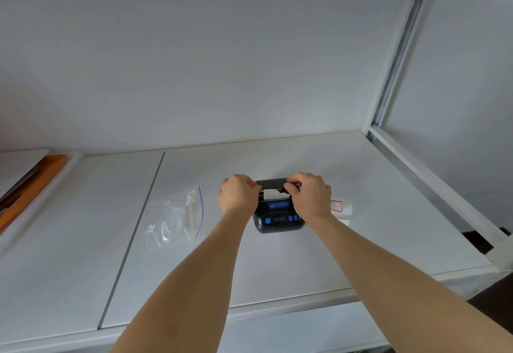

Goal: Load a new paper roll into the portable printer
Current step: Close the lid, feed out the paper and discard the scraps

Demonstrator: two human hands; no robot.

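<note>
Small black portable printer with blue buttons (278,215) sits on the white shelf surface (277,263), its dark lid (271,183) raised at the far edge. Left hand (238,193) grips the printer's left side, fingers curled at the lid. Right hand (311,195) pinches the lid's right end. White paper shows inside the open compartment. Clear zip-seal plastic bag (177,215) lies just left. White red-bordered label strip (340,208) lies beside the printer's right.

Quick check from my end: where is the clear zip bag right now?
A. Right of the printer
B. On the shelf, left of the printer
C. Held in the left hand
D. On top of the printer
B: the zip bag lies flat on the shelf, left of the printer, touched by neither hand.
</note>
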